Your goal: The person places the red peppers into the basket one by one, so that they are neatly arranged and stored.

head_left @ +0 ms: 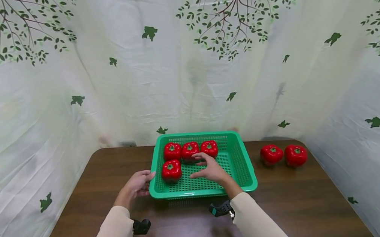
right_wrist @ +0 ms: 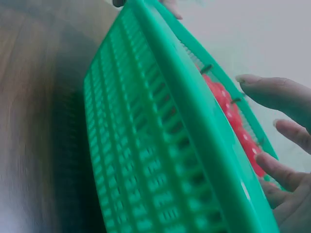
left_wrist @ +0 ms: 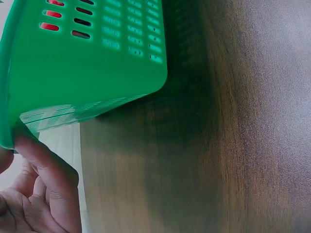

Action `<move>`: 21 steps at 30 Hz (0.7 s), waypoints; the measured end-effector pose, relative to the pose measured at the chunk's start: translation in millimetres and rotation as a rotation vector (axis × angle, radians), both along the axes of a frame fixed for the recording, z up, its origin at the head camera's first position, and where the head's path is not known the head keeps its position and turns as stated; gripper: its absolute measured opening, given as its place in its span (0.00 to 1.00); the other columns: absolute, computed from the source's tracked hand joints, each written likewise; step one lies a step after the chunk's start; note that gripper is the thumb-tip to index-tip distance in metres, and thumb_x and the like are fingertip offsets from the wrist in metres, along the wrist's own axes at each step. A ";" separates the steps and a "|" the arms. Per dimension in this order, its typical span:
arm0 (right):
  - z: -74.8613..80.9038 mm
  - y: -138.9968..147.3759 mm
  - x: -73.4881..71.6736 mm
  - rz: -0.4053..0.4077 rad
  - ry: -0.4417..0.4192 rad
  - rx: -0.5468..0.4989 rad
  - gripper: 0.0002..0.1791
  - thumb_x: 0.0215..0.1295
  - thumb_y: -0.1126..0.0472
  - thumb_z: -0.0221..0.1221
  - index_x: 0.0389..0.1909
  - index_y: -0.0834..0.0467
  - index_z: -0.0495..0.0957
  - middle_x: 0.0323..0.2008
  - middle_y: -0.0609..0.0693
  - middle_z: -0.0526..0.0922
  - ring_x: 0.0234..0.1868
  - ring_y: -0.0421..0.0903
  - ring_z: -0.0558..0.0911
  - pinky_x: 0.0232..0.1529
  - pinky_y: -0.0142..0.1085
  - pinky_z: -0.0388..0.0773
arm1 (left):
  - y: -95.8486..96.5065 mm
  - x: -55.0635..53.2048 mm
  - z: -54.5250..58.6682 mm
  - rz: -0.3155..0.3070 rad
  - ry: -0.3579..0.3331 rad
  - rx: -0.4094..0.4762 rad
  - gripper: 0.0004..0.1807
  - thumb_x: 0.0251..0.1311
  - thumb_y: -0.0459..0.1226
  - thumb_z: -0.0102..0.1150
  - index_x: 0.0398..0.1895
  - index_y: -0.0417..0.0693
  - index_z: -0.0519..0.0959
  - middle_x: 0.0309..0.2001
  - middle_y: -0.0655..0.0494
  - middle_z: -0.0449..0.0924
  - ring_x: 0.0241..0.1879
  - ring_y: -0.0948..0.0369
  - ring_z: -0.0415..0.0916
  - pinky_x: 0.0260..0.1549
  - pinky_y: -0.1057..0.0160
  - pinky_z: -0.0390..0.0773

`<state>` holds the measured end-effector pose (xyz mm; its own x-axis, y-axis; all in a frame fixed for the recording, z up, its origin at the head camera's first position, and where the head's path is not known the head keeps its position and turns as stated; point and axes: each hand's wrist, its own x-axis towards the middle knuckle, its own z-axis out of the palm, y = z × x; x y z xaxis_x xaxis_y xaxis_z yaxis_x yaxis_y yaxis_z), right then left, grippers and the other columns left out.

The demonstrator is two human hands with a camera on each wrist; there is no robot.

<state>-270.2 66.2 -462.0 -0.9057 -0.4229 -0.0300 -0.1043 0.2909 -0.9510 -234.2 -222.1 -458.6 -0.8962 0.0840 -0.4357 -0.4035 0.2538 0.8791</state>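
Observation:
A green plastic basket (head_left: 244,159) with slotted walls stands on the table. Inside it sit several red bell peppers (head_left: 172,171), three along the far side and one nearer at the left. My left hand (head_left: 140,184) pinches the basket's left rim, thumb on top and index finger beneath; in the left wrist view the fingers (left_wrist: 51,182) show at the rim's corner. Over the middle of the basket hovers my right hand (head_left: 211,169), thumb and fingers spread apart and holding nothing. In the right wrist view its fingers (right_wrist: 279,94) are above the rim, near the peppers (right_wrist: 228,109).
Two more red bell peppers stand side by side to the right of the basket, one (head_left: 271,154) left of the other (head_left: 295,155). The brown wooden table (head_left: 285,200) ends at a pale curtain (head_left: 186,77) printed with leaves. Both wrists wear black straps.

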 end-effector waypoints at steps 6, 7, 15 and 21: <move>3.1 24.9 4.1 0.038 -0.004 -0.047 0.37 0.54 0.66 0.69 0.64 0.63 0.65 0.63 0.61 0.68 0.63 0.67 0.67 0.52 0.48 0.77 | 0.7 -0.1 -0.3 -0.006 0.001 -0.001 0.23 0.72 0.44 0.47 0.58 0.34 0.68 0.38 0.50 0.79 0.33 0.57 0.77 0.33 0.61 0.79; 3.9 28.5 4.6 0.045 -0.003 -0.056 0.36 0.54 0.66 0.69 0.64 0.64 0.65 0.62 0.61 0.68 0.63 0.67 0.67 0.53 0.48 0.76 | 0.6 0.3 -0.2 -0.001 -0.002 0.000 0.22 0.72 0.44 0.47 0.58 0.34 0.69 0.38 0.50 0.79 0.33 0.57 0.78 0.33 0.61 0.79; 0.9 60.6 3.0 0.082 0.051 -0.082 0.32 0.56 0.66 0.68 0.60 0.66 0.67 0.59 0.62 0.72 0.61 0.65 0.70 0.59 0.56 0.68 | 1.0 1.8 0.8 -0.003 -0.001 0.001 0.22 0.72 0.44 0.48 0.57 0.34 0.68 0.37 0.51 0.79 0.32 0.57 0.78 0.32 0.62 0.79; 3.2 84.6 5.2 0.078 0.068 -0.093 0.32 0.56 0.65 0.68 0.61 0.63 0.67 0.59 0.62 0.72 0.62 0.68 0.68 0.60 0.57 0.67 | 0.9 0.4 0.6 0.002 0.003 0.006 0.21 0.72 0.44 0.48 0.56 0.34 0.69 0.36 0.52 0.79 0.31 0.58 0.78 0.32 0.62 0.79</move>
